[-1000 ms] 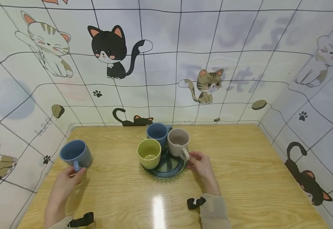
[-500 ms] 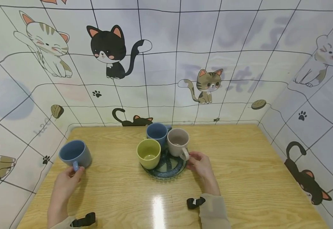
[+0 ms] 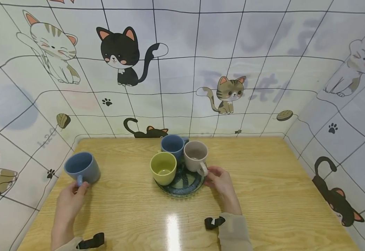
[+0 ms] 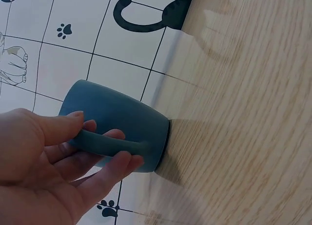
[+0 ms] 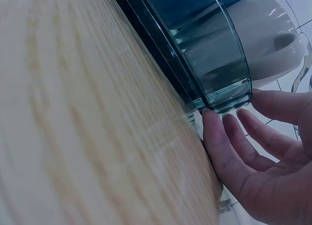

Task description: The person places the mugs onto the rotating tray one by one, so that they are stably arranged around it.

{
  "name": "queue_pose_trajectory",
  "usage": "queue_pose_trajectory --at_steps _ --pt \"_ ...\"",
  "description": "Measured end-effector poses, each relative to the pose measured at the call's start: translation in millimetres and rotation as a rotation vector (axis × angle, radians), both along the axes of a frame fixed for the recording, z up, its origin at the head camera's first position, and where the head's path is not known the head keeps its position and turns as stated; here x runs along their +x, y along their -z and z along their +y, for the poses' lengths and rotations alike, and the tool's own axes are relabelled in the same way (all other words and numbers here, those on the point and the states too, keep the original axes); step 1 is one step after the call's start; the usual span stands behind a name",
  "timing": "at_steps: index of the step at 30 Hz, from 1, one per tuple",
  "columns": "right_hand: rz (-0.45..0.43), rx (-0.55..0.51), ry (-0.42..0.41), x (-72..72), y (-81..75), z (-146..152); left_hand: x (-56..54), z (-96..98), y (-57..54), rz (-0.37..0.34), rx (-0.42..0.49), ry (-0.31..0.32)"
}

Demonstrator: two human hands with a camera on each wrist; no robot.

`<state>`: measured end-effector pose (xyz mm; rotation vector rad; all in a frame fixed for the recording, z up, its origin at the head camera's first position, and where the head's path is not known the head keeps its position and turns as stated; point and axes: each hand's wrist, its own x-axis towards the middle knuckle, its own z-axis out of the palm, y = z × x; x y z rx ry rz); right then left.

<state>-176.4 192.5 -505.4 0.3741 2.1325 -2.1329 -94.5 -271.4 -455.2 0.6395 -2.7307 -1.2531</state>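
At the left of the table, a blue mug [image 3: 85, 170] stands upright. My left hand [image 3: 68, 204] holds its handle [image 4: 109, 144], with the thumb at one end and the fingers curled about it, as the left wrist view shows. A round, dark blue-green glass plate [image 3: 182, 191] lies mid-table and bears a yellow-green cup [image 3: 163, 174], a second blue mug [image 3: 176, 148] and a light grey-pink mug [image 3: 192, 158]. My right hand [image 3: 221, 181] pinches the plate's right rim [image 5: 229, 100] between thumb and fingers, just beside the grey-pink mug's handle [image 3: 203, 169].
The light wood table [image 3: 264, 181] ends at a back wall [image 3: 182, 87] printed with cats and grid lines. Similar side walls [image 3: 342, 104] stand at left and right. Both wrists wear black straps [image 3: 215, 222].
The left blue mug has turned slightly, its handle swinging a little to the left together with my left hand. My right hand, the plate and its cups stay put.
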Motion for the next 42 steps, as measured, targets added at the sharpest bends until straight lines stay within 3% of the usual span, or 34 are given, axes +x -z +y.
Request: queue_pose_trajectory --at_steps 11,21,25,36,42 --pt "-0.007 -0.015 0.004 1.8 -2.2 -1 2.4 -4.9 -1.5 0.012 0.026 -0.087" --pt "-0.003 -0.013 0.010 1.8 -1.3 -1 2.4 2.6 -11.6 0.033 0.145 -0.104" --pt "-0.008 -0.014 0.017 1.8 -1.6 -1 2.2 6.9 -16.0 0.064 0.136 -0.116" --pt "-0.009 -0.002 0.008 2.0 -3.4 -1 7.5 20.2 -30.2 0.095 0.139 -0.077" --pt "-0.007 -0.001 0.008 1.8 -3.1 0 10.6 32.5 -42.3 0.133 0.204 0.003"
